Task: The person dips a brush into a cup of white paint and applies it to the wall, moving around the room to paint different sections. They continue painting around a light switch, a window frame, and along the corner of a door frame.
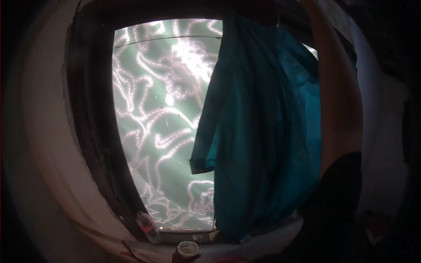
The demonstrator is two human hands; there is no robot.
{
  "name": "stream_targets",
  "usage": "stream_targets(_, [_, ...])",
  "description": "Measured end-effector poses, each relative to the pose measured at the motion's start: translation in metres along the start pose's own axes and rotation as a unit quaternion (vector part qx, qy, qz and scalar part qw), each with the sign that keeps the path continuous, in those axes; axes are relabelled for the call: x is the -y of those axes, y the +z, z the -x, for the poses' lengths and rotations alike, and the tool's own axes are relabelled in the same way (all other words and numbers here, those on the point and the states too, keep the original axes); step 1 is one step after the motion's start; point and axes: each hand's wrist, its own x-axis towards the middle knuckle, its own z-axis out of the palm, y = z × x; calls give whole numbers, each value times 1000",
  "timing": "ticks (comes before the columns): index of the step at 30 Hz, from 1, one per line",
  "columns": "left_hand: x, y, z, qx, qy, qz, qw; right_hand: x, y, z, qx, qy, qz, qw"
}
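A teal long-sleeved garment [258,131] hangs in front of the right part of a window, with one sleeve [205,131] dangling at its left side. My right arm [340,101] rises along the garment's right edge, bare below a dark sleeve [335,193]. My right hand lies beyond the top edge, so its fingers and any hold on the garment are hidden. My left hand does not show.
Bright light comes through the patterned windowpane [162,109] inside a dark frame [94,101]. A clear bottle with something reddish [148,227] leans at the lower left corner. Below the window stands a pale-rimmed cup [188,249]. A pale wall [48,131] flanks the frame.
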Motion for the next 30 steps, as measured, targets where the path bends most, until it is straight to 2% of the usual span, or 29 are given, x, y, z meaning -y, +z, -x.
stream_targets(1, [-9,11,1,11,7,14,1000,-28,-14,-2,5,32,3,999])
stream_targets(4, [-17,44,-11,17,3,-9,1000,-79,-64,8,16,26,43,999])
stream_targets(5, [-15,55,-14,19,-1,-22,1000,-121,-71,11,6,-72,87,994])
stream_targets(6, [-16,70,-12,4,0,-40,999,-109,-96,-2,303,141,145,931])
stream_targets(7, [-18,85,-9,-10,1,-58,998,-152,-87,10,156,183,64,969])
stream_targets(8, [-21,99,-3,-41,4,-83,996,-180,-99,28,172,191,39,965])
stream_targets(9, [-23,109,1,-27,6,-57,998,-196,-126,47,118,-54,166,978])
stream_targets(11, [-43,118,17,-22,-6,-45,999,-157,-161,85,123,-138,410,893])
stream_targets(12, [-58,122,25,-26,-23,-62,997,-118,-181,103,214,13,528,821])
stream_targets(13, [-64,127,34,-33,-31,-35,998,-140,-198,132,235,-130,442,856])
stream_targets(14, [-63,131,39,-38,-32,-12,999,-130,-224,162,241,-86,206,945])
stream_targets(15, [-53,134,44,-45,-16,-38,998,-120,-250,193,241,-46,-46,968])
stream_targets(16, [-42,135,46,-63,-28,-39,997,-45,-287,226,192,182,-426,865])
stream_targets(18, [-23,142,57,-80,-12,-53,995,34,-338,308,162,336,-489,789])
stream_targets(20, [-57,126,84,-107,-27,-34,993,118,-389,384,188,482,-510,687])
stream_targets(21, [-62,120,99,-117,-34,-28,992,148,-418,425,219,619,-502,563])
stream_targets(23, [-54,106,120,-144,-37,-22,989,227,-462,482,333,672,-448,486])
stream_targets(24, [-38,102,134,-166,-44,-33,985,264,-484,518,324,772,-389,384])
stream_targets(25, [-22,97,149,-189,-55,-45,979,301,-504,512,360,790,-370,329])
stream_targets(27, [7,80,180,-223,-54,-11,973,364,-537,517,288,832,-395,262])
stream_targets(28, [22,71,201,-237,-48,23,970,381,-555,523,292,829,-410,243])
stream_targets(30, [60,52,240,-281,-64,-26,957,421,-577,532,415,799,-412,140])
